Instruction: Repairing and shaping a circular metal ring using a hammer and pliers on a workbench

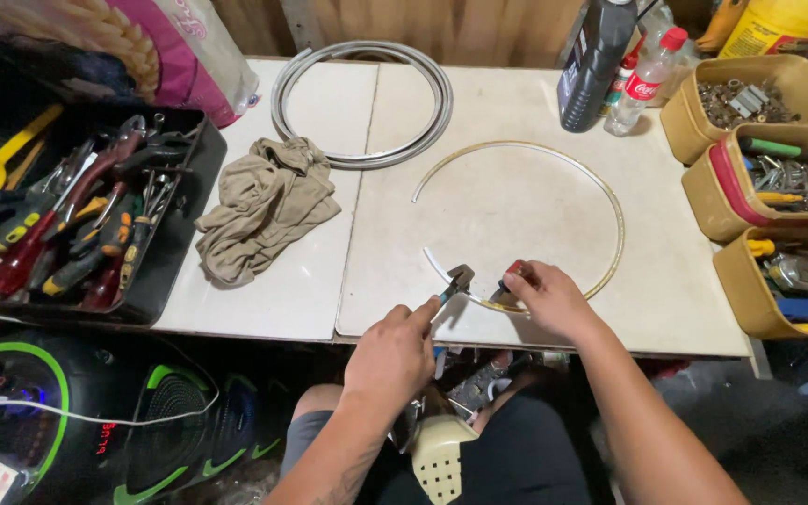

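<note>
White tabletop (535,215) lying mostly bare inside the wire hoop (617,224). Left hand (395,353) is closing around pliers (455,281); right hand (549,299) is pinching the hoop's near arc over the front edge. Its red-tipped object is staying indistinct. Yellow bins (750,290) are crowding the right.

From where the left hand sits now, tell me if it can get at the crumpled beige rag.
Probably yes: the left hand holds pliers, but bare tabletop lies between it and the rag, nothing blocking.
</note>
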